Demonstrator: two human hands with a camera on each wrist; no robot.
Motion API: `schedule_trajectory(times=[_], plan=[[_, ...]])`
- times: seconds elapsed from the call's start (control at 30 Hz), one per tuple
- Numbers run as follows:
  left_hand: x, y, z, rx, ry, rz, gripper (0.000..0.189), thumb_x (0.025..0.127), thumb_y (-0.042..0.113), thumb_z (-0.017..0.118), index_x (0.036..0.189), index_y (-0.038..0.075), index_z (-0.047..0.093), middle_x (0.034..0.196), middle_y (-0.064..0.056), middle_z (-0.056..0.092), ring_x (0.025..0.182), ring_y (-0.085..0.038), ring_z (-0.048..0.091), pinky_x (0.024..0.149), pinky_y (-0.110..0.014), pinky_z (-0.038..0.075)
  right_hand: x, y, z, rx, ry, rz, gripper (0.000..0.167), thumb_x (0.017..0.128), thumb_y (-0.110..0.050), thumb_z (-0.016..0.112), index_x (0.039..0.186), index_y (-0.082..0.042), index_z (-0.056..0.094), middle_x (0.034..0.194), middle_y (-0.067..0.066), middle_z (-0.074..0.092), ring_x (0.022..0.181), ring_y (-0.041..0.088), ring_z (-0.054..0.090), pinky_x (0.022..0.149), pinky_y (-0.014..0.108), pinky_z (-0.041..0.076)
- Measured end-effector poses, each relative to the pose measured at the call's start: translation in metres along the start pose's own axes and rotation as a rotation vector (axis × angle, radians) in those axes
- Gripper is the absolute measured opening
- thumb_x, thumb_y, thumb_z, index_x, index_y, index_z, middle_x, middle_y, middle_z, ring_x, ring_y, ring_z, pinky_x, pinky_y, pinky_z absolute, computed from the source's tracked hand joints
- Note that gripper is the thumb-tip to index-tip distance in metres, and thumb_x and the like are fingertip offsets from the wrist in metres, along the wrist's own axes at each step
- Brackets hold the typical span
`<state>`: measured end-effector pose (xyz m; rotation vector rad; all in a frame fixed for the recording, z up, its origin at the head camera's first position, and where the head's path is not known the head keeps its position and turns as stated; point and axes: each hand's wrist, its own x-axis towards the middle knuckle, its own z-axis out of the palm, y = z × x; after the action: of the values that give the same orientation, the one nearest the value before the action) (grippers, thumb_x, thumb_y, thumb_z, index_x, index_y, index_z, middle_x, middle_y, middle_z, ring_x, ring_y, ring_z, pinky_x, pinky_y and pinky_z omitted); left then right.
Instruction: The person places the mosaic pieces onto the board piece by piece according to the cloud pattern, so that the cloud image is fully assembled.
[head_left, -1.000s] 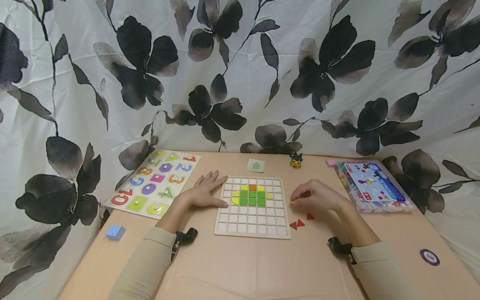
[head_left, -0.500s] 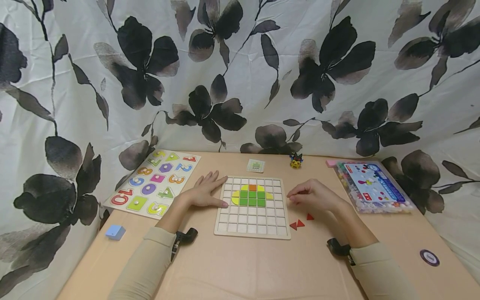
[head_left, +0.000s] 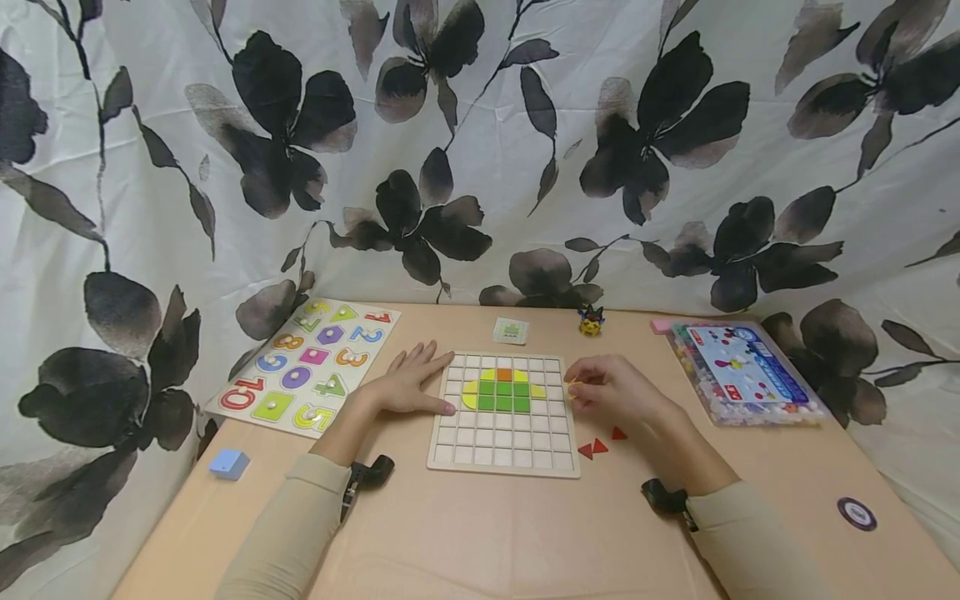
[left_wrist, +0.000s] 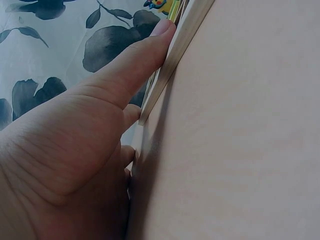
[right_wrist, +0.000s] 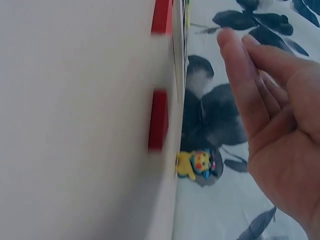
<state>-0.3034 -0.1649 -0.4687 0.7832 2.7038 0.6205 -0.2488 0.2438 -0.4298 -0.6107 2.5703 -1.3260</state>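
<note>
A pale wooden grid board (head_left: pixel 504 457) lies mid-table, with green squares (head_left: pixel 504 397), an orange square (head_left: pixel 505 375) and yellow pieces (head_left: pixel 470 395) in its upper part. My left hand (head_left: pixel 405 390) rests at the board's left edge with fingers spread; in the left wrist view its thumb (left_wrist: pixel 142 57) lies on the rim. Just off the right edge, my right hand (head_left: pixel 618 392) pinches a small yellow piece (head_left: pixel 575 384) between thumb and index finger. The piece's shape is mostly hidden by the fingers. Below that hand lie three red triangles (head_left: pixel 598 447).
Behind the board are a small pattern card (head_left: pixel 511 331) and a yellow toy figure (head_left: pixel 591 322). A number puzzle board (head_left: pixel 307 367) lies left, near a blue block (head_left: pixel 228 464). A clear box of pieces (head_left: pixel 746 375) and a dark round disc (head_left: pixel 857 514) are on the right.
My right hand has moved left and slightly away from me, up to the board's right edge, with the yellow piece. My left hand has stayed in place.
</note>
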Motion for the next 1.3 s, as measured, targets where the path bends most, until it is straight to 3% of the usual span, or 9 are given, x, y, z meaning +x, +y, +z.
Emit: schedule_trajectory(times=[0.1, 0.23, 0.43, 0.63, 0.83, 1.3], plan=[[-0.001, 0.0, -0.001, 0.004, 0.0, 0.001, 0.113, 0.08, 0.076, 0.072, 0.168, 0.024, 0.023, 0.175, -0.02, 0.0, 0.162, -0.041, -0.006, 0.129, -0.063, -0.006, 0.004, -0.005, 0.007, -0.025, 0.065, 0.003, 0.012, 0.094, -0.011, 0.077, 0.104, -0.004, 0.076, 0.089, 0.005, 0.072, 0.075, 0.021, 0.068, 0.066, 0.025, 0.06], [0.0, -0.001, 0.0, -0.001, -0.002, -0.001, 0.114, 0.08, 0.076, 0.072, 0.168, 0.024, 0.023, 0.175, -0.018, 0.0, 0.162, -0.04, -0.007, 0.129, -0.062, -0.007, 0.01, -0.01, 0.016, -0.005, 0.096, 0.024, 0.011, 0.092, -0.011, 0.08, 0.101, -0.006, 0.079, 0.091, 0.004, 0.073, 0.082, 0.023, 0.066, 0.069, 0.024, 0.06], [0.001, -0.005, 0.002, -0.016, 0.004, -0.004, 0.116, 0.078, 0.078, 0.072, 0.168, 0.025, 0.023, 0.176, -0.018, -0.001, 0.162, -0.04, -0.008, 0.128, -0.062, -0.009, 0.017, -0.013, 0.027, -0.03, 0.023, 0.034, 0.016, 0.094, -0.011, 0.077, 0.11, -0.009, 0.08, 0.097, 0.001, 0.074, 0.094, 0.023, 0.063, 0.079, 0.022, 0.057], [0.003, -0.007, 0.003, -0.01, 0.004, -0.012, 0.114, 0.078, 0.077, 0.073, 0.168, 0.027, 0.022, 0.176, -0.015, -0.001, 0.163, -0.036, -0.009, 0.129, -0.059, -0.009, 0.022, -0.008, 0.033, -0.032, -0.058, -0.05, 0.018, 0.094, -0.01, 0.077, 0.112, -0.007, 0.08, 0.101, 0.002, 0.076, 0.09, 0.021, 0.063, 0.072, 0.02, 0.056], [-0.001, 0.0, -0.001, -0.023, 0.005, 0.016, 0.112, 0.081, 0.073, 0.074, 0.167, 0.02, 0.025, 0.174, -0.023, 0.002, 0.161, -0.044, -0.005, 0.128, -0.064, -0.006, 0.022, -0.008, 0.039, -0.102, -0.069, -0.065, 0.017, 0.093, -0.011, 0.078, 0.11, -0.009, 0.081, 0.1, -0.001, 0.077, 0.086, 0.017, 0.061, 0.069, 0.02, 0.051], [-0.002, 0.003, -0.003, -0.014, -0.005, -0.005, 0.111, 0.081, 0.072, 0.075, 0.167, 0.022, 0.025, 0.175, -0.02, 0.002, 0.162, -0.042, -0.004, 0.128, -0.064, -0.004, 0.023, -0.002, 0.042, -0.162, -0.06, -0.075, 0.02, 0.09, -0.014, 0.082, 0.11, -0.012, 0.08, 0.093, -0.005, 0.074, 0.08, 0.016, 0.057, 0.066, 0.021, 0.046]])
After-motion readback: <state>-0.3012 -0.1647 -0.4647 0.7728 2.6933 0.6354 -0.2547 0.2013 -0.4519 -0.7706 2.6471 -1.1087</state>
